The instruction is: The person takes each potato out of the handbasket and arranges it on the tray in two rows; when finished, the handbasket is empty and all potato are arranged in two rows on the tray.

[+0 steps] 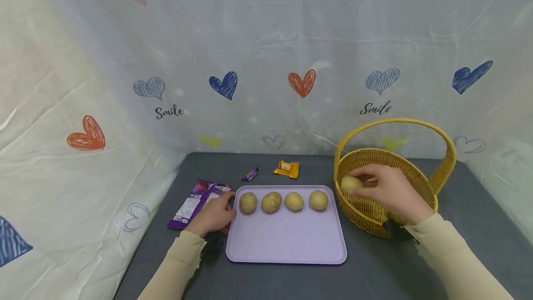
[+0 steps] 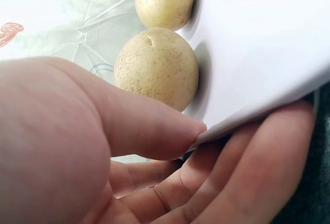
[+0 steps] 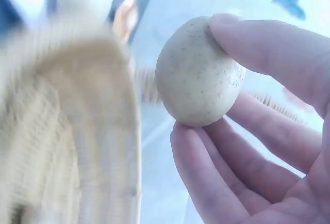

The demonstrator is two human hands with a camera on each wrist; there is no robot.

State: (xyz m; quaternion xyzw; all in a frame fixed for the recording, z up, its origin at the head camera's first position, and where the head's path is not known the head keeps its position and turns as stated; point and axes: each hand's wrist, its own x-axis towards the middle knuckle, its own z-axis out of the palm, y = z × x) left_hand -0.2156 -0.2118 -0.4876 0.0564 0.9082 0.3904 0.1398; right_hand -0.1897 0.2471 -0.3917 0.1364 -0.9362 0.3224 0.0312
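My right hand [image 1: 385, 191] pinches a round yellow potato [image 1: 350, 184] between thumb and fingertips, over the left part of a wicker basket [image 1: 429, 180]. In the right wrist view the potato [image 3: 198, 72] is held up beside the blurred basket wall [image 3: 103, 115]. At the left edge of a lilac tray [image 1: 287, 244], my left hand [image 1: 214, 214] grips the rim; the left wrist view has the thumb on top and fingers underneath. Several potatoes [image 1: 271, 202] lie in a row along the tray's far side. Under my right wrist, another yellow potato [image 1: 396, 218] partly shows in the basket.
A purple snack bag [image 1: 189, 205] lies left of the tray, partly behind my left hand. Beyond the tray are a small purple-wrapped candy [image 1: 251, 174] and an orange packet [image 1: 286, 169]. The basket's tall handle [image 1: 393, 121] arches up. A heart-printed curtain [image 1: 258, 59] hangs behind the dark table.
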